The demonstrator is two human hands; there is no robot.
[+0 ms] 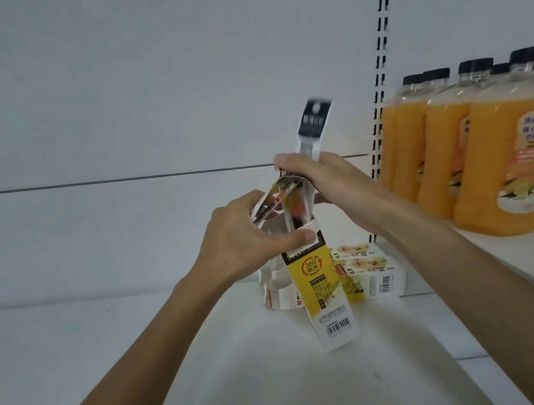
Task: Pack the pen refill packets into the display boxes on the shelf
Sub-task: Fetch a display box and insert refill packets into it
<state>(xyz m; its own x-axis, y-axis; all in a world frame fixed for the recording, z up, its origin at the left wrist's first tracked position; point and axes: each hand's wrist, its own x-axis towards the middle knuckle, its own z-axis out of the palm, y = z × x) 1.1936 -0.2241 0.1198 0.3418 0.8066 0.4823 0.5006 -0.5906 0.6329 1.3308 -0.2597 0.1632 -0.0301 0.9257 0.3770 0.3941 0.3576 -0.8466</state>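
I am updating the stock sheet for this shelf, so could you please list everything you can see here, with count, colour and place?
display box: one, yellow and white with a barcode, held upright above the shelf, top flap open
refill packet: one, black and white, blurred, sticking up above the open box
flat boxes: two, yellow and white, stacked lying on the shelf behind the held box
white carton: one, opened, on the shelf left of the flat boxes
juice bottles: at least six, orange with black caps, on the neighbouring shelf at right
shelf: one, white, with a slotted upright
left hand: gripping the box top
right hand: fingers closed on the packet
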